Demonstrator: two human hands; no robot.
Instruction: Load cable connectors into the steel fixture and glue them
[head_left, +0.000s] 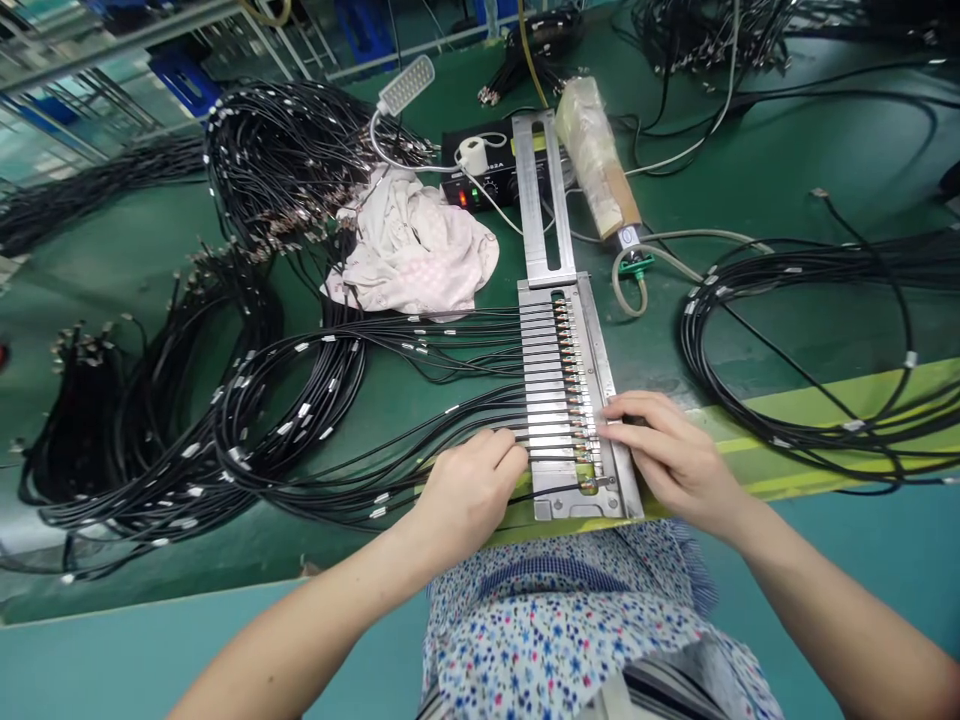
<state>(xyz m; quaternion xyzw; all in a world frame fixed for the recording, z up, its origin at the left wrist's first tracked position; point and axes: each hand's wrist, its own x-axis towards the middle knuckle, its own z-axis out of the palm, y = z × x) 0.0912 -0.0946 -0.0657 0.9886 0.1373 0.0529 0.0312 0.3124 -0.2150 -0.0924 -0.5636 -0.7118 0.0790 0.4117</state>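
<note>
A metal fixture [551, 505] lies at the table's front edge, with a row of cable connectors [574, 380] set side by side along its slot. Black cables [480, 345] run into it from the left. My left hand [476, 490] is closed over the lower cables, just left of the fixture; its fingertips are partly hidden. One black cable comes out from under it toward the fixture's lowest connector. On the other side, my right hand [667, 455] has its fingers stretched out and apart, with the tips touching the fixture's right side by the lower connectors.
Coiled black cables [300, 390] fill the left, and another coil [697, 330] lies at right. Behind are a pale cloth [420, 245], a black control box [457, 190], a small lamp [407, 86] and a wrapped tool [592, 150]. Yellow tape [739, 450] runs along the front edge.
</note>
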